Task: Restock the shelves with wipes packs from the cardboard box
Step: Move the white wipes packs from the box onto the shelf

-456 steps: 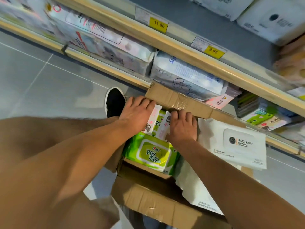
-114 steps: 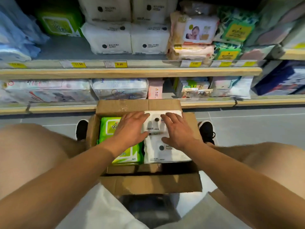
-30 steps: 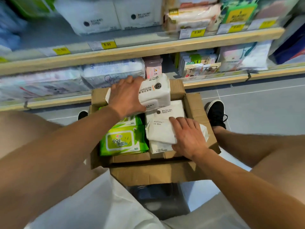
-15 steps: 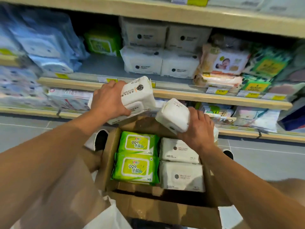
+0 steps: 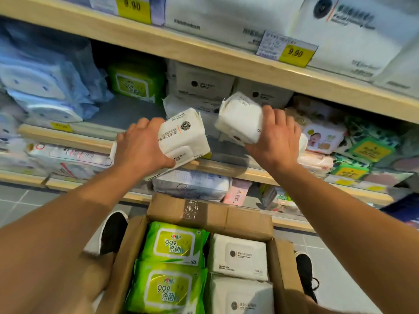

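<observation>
Both hands are up in front of the middle shelf (image 5: 158, 162), each one wrapped around its own white wipes pack. The left hand (image 5: 142, 147) grips the left white pack (image 5: 183, 137) from the side, pack tilted with its printed face toward the camera and its lower edge just over the shelf's wooden lip. The right hand (image 5: 275, 141) clutches the right white pack (image 5: 240, 120) a bit higher and further in toward the shelf, end-on and slightly crumpled. The two packs sit close together but don't touch. Behind them on the shelf there's a stack of matching white packs (image 5: 204, 83), and left of that stack a green pack (image 5: 133, 83), then some blue-and-white bags (image 5: 43, 85) further left. Below the shelf, on the floor between the person's black shoes, is the open cardboard box (image 5: 210, 215), flaps up. Inside it: two green packs (image 5: 172, 267) in a column on the left side, two white packs (image 5: 238, 256) on the right side, all lying flat with labels up. Yellow price tags (image 5: 293, 54) run along the shelf above, reading 9.90.
</observation>
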`<state>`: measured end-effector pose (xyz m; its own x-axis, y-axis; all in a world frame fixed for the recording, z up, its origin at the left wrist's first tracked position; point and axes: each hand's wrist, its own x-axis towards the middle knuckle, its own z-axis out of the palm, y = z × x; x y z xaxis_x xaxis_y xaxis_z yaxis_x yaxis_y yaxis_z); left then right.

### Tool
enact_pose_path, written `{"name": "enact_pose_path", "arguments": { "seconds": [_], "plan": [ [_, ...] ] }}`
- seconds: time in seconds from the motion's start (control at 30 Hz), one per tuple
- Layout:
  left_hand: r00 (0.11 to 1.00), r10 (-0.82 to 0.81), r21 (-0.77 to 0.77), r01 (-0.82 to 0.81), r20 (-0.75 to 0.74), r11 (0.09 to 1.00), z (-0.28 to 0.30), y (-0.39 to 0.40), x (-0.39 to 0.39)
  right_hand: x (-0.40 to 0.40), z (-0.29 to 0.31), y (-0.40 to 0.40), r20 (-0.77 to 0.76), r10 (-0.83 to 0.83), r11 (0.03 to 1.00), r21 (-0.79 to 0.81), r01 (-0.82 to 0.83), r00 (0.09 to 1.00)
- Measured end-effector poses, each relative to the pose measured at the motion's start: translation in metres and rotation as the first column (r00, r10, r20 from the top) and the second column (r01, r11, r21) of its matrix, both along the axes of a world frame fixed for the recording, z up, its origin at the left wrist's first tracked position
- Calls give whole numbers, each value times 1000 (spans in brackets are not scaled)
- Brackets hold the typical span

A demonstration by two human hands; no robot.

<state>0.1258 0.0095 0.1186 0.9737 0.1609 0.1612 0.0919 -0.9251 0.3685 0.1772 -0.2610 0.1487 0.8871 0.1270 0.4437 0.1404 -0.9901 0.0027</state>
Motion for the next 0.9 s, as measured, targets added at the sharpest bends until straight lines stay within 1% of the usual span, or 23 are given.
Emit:
{"name": "enact_pose_path", "arguments": {
  "seconds": [0.1, 0.17, 0.23, 0.27, 0.3, 0.37, 0.43, 0.53, 0.67, 0.73, 0.8, 0.87, 0.9],
  "plan": [
    [1000, -10, 12, 10, 13, 1000, -1, 1, 13, 25, 12, 9, -20, -12, 994, -108, 10, 1000],
    [1000, 0, 14, 0, 21, 1000, -1, 2, 20, 43, 13, 11, -49, 18, 989, -147, -25, 999],
    [999, 12, 16, -13, 32, 1000, -3, 4, 25, 64, 10, 12, -25, 57, 983, -174, -61, 998],
    [999, 17, 18, -18, 38, 1000, -3, 5, 26, 76, 9, 12, -29, 50, 982, -182, -55, 998],
    [999, 22, 20, -23, 42, 1000, -4, 5, 28, 86, 8, 11, -61, 10, 985, -172, -20, 998],
    [998, 27, 24, -28, 51, 999, -5, 4, 30, 104, 5, 5, -136, -120, 984, -146, 100, 983],
    [997, 25, 31, -27, 71, 999, -5, 3, 32, 110, -2, -1, -131, -172, 980, -128, 155, 976],
    [993, 11, 66, -19, 115, 998, -4, 1, 34, 104, -12, -4, -81, -132, 986, -114, 123, 988],
    [967, -12, 128, -21, 256, 992, 8, -2, 43, 86, -21, 4, -98, -84, 996, -47, 80, 992],
    [956, -2, 190, -56, 292, 980, 18, -5, 55, 77, -29, 5, -54, -36, 997, -71, 32, 998],
    [959, 54, 258, -128, 277, 958, 32, -10, 71, 70, -32, 4, -56, -46, 993, -109, 40, 997],
    [972, 126, 317, -186, 200, 930, 46, -18, 86, 63, -31, 3, -130, -90, 990, -123, 74, 987],
    [978, 145, 331, -187, 147, 925, 49, -21, 95, 59, -30, 3, -166, -112, 988, -122, 93, 980]
  ]
}}
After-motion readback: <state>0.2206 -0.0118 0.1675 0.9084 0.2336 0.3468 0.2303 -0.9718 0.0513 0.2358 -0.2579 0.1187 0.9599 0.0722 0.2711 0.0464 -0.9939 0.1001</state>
